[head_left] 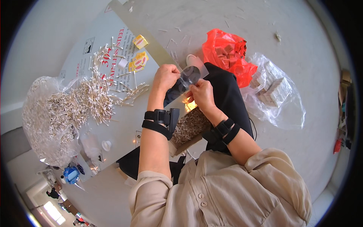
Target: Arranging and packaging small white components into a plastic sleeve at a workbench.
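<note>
Between my two hands stretches a small clear plastic bag or film [202, 70], raised in front of my body. My left hand [166, 78] is closed, its thumb and fingertips pinching the left side of the plastic. On the lower right side, my right hand [203, 95] pinches it too. Just below my fingers is a bright yellow patch [190, 105]; I cannot tell whether it is a small packet. Under my wrists sits an open cardboard box [180, 148] filled with many short, pale brownish pieces [190, 126], too small to name surely.
Loose cotton swabs [90, 99] spill from a large clear bag [36, 113] across the table [124, 113] at left. Small yellow boxes [138, 62] lie near its far edge. On the floor at right are a red plastic bag [242, 68] and a clear bag of white packs [278, 92].
</note>
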Demonstrator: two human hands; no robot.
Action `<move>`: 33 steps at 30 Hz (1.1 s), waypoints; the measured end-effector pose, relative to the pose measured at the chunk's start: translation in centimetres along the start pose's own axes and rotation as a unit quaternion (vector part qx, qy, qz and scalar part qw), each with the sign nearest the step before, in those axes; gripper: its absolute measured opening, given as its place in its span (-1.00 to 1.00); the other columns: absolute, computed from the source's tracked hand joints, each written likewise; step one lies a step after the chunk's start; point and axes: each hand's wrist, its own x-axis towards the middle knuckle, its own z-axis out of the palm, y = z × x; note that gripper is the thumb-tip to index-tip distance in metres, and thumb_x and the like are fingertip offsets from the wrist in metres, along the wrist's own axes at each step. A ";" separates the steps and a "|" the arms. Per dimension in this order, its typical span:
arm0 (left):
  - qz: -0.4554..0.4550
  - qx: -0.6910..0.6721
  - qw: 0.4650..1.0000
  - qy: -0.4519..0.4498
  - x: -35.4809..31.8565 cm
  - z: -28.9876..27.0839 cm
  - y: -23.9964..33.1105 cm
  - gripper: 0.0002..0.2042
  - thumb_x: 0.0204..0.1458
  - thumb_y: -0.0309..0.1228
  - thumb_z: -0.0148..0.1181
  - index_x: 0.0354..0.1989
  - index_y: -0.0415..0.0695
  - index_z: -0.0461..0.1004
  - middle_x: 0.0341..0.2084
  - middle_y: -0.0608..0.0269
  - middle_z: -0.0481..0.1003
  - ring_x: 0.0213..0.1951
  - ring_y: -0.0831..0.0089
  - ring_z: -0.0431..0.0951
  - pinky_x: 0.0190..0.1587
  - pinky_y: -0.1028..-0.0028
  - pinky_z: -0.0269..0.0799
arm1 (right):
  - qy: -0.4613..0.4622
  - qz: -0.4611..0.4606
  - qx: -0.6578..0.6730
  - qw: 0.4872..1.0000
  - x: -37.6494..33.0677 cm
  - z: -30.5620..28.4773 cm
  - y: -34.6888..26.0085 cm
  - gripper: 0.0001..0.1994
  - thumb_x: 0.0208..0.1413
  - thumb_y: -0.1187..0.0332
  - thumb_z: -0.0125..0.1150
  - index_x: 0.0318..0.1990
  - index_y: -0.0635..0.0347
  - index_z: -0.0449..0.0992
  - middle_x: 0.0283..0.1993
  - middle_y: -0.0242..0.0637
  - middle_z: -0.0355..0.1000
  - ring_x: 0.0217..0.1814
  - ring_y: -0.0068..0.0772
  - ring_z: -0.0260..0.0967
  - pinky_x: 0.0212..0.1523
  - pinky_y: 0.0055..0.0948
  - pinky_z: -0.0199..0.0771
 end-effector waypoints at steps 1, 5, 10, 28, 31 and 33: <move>0.000 -0.003 1.000 0.000 -0.1 0.0 0.3 -0.89 -0.18 -0.46 0.25 -0.46 -0.22 0.57 -0.57 0.06 0.55 -0.46 0.27 0.57 -0.33 0.36 0.44 | -0.017 0.006 -0.030 0.999 0.0 0.0 0.2 -0.84 0.08 0.57 0.04 -0.53 0.43 0.44 -0.66 -0.16 0.45 -0.73 -0.46 0.40 -0.71 -0.48 0.36; -0.011 0.080 0.997 0.001 -0.5 -0.6 0.9 -0.87 -0.19 -0.45 0.16 -0.46 -0.14 0.60 -0.47 -0.02 0.56 -0.34 0.07 0.59 -0.26 0.27 0.48 | -0.022 0.020 -0.098 0.995 -1.4 1.2 0.8 -0.85 0.06 0.59 0.04 -0.53 0.44 0.45 -0.65 -0.15 0.46 -0.73 -0.45 0.41 -0.72 -0.51 0.36; -0.004 0.173 0.985 0.023 -0.7 -0.5 1.4 -0.84 -0.15 -0.44 0.07 -0.45 -0.10 0.60 -0.38 -0.04 0.56 -0.26 0.00 0.58 -0.19 0.20 0.50 | -0.023 0.031 -0.058 0.998 -1.7 1.4 0.8 -0.85 0.04 0.57 0.07 -0.54 0.41 0.47 -0.64 -0.18 0.46 -0.75 -0.47 0.35 -0.74 -0.52 0.31; 0.061 0.097 0.979 0.171 -2.3 1.5 0.6 -0.96 -0.18 -0.49 0.09 -0.55 -0.08 0.48 -0.54 0.04 0.54 -0.37 -0.01 0.55 -0.30 0.12 0.45 | 0.070 -0.257 -0.442 0.857 -0.9 0.7 1.5 -0.87 -0.04 0.40 0.21 -0.43 0.30 0.55 -0.58 -0.06 0.47 -0.48 -0.09 0.51 -0.41 -0.28 0.47; 0.069 0.104 0.975 0.182 -2.3 1.6 0.1 -0.97 -0.18 -0.49 0.10 -0.54 -0.08 0.47 -0.54 0.05 0.54 -0.37 -0.02 0.55 -0.30 0.11 0.45 | 0.054 -0.239 -0.421 0.874 -0.9 1.0 1.7 -0.86 -0.05 0.39 0.21 -0.43 0.30 0.55 -0.58 -0.08 0.48 -0.50 -0.12 0.51 -0.43 -0.31 0.46; 0.070 0.105 0.975 0.185 -2.7 1.6 -0.4 -0.97 -0.17 -0.49 0.10 -0.53 -0.09 0.47 -0.53 0.05 0.54 -0.36 -0.03 0.55 -0.31 0.11 0.44 | 0.026 -0.221 -0.423 0.878 -1.2 1.1 1.8 -0.86 -0.04 0.37 0.21 -0.44 0.28 0.55 -0.54 -0.04 0.49 -0.45 -0.03 0.50 -0.39 -0.24 0.48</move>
